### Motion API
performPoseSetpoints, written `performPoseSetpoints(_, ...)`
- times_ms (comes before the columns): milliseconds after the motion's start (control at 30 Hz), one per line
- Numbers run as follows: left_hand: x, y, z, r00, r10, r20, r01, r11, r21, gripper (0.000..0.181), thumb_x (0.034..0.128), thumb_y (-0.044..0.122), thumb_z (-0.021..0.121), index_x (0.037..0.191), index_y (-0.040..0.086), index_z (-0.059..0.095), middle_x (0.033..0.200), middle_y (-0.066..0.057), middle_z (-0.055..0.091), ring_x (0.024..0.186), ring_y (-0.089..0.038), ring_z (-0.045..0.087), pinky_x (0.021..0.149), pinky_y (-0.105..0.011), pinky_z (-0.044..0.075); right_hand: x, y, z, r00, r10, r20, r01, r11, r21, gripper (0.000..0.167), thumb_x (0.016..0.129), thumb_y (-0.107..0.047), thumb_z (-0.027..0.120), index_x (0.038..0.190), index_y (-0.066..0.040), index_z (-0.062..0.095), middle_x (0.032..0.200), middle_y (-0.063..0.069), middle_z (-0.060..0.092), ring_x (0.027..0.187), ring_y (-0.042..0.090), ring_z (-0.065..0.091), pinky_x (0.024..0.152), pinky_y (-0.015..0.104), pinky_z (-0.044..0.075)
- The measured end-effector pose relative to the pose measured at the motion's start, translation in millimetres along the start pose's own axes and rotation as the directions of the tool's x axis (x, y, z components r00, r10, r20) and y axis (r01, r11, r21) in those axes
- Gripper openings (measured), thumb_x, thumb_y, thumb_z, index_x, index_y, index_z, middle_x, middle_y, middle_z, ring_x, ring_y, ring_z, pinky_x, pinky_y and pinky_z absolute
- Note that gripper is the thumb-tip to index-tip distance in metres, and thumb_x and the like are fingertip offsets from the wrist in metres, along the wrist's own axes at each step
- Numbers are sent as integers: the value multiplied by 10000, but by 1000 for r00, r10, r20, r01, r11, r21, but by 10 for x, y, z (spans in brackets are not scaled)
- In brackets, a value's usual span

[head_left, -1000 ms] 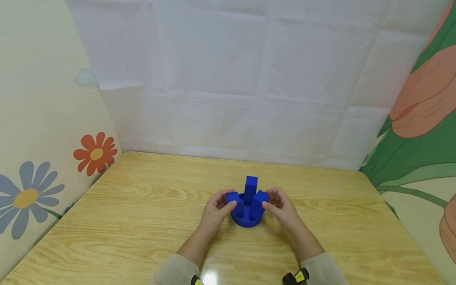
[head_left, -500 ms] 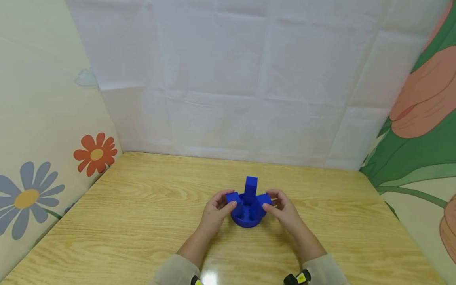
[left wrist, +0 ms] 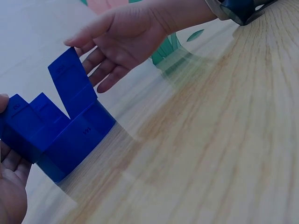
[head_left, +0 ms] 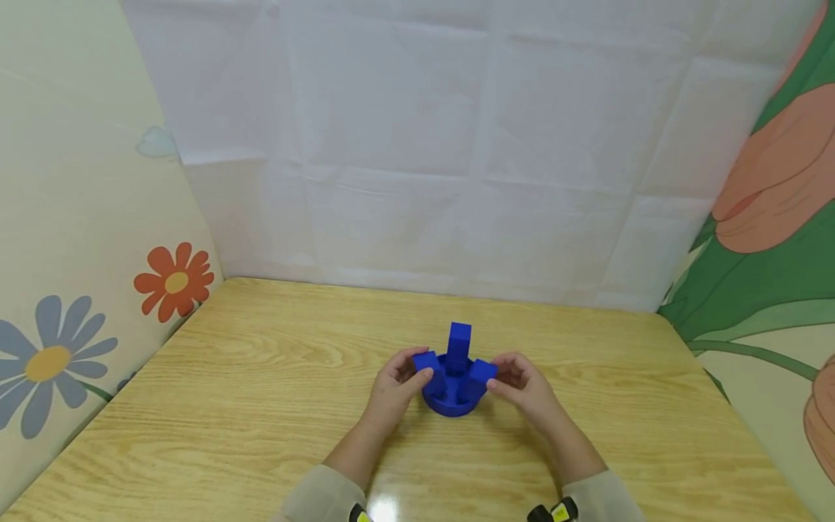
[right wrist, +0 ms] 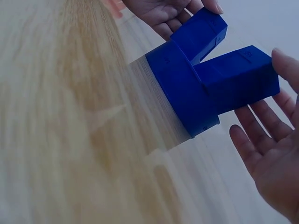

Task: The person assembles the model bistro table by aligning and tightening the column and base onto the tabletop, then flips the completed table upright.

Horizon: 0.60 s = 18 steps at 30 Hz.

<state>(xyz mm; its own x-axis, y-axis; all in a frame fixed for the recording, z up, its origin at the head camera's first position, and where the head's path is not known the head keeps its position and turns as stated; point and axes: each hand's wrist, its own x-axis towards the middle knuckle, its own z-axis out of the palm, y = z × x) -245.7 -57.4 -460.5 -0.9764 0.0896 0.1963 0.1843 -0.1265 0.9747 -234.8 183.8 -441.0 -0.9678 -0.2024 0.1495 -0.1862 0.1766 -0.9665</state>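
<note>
A round blue base (head_left: 453, 409) sits on the table, with three blue rectangular blocks standing up from it. The back block (head_left: 459, 341) rises tallest in the head view and no hand touches it. Left and right blocks lean outward. My left hand (head_left: 389, 388) pinches the left block (head_left: 427, 362) near its top, thumb in front and fingers behind. Beside the right block (head_left: 483, 372) is my right hand (head_left: 531, 395), its thumb tip at the block's upper end. In the right wrist view its fingers (right wrist: 261, 133) spread loosely below that block (right wrist: 240, 77).
A wood-grain table (head_left: 274, 362) surrounds the base. White cloth (head_left: 417, 159) hangs at the back. Flower-printed panels stand at the left (head_left: 78, 217) and right (head_left: 770, 239). Light sleeves and dark wrist straps with yellow patches show at the front edge.
The right block has tipped outward and sits lower. My right hand has shifted right and toward me, its fingers loosening around the block. The left hand, back block and base keep their places.
</note>
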Motion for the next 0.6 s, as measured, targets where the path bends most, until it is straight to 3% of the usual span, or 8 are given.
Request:
performPoseSetpoints(167, 2, 2, 0, 1000, -3, -3, 3, 1000, 9, 382, 890, -15, 641, 1266, -48, 576, 1308, -256, 585, 1052, -19, 601, 884, -165, 503, 6, 18, 22, 999, -32, 16, 32, 999, -41, 389, 873, -41, 704, 1203, 90, 548, 1019, 3, 633, 913, 53, 586, 838, 220, 492)
performPoseSetpoints(333, 1, 6, 6, 1000, 0, -4, 0, 1000, 6, 384, 892, -10, 643, 1266, -54, 572, 1301, -255, 590, 1048, -19, 602, 882, -162, 501, 18, 49, 11, 995, -56, 79, 62, 996, -70, 462, 927, -107, 659, 1338, 44, 513, 1284, 217, 589, 1010, -5, 560, 884, 203, 482)
performPoseSetpoints(433, 4, 6, 7, 1000, -4, -6, 4, 1000, 1, 385, 890, -14, 642, 1267, -51, 573, 1299, -253, 591, 1042, -13, 605, 880, -164, 503, 29, 57, 2, 986, -46, 162, 52, 998, -28, 534, 959, -138, 617, 1423, 42, 425, 1432, 281, 464, 1123, -8, 519, 947, 200, 453)
performPoseSetpoints(600, 5, 2, 6, 1000, 0, -5, 0, 1000, 5, 380, 892, -10, 643, 1263, -51, 574, 1298, -252, 593, 1048, -15, 604, 887, -163, 497, 59, 60, 15, 964, -3, 266, -16, 998, 69, 604, 982, -176, 579, 1493, 16, 321, 1508, 272, 380, 1243, 134, 466, 1007, 260, 400)
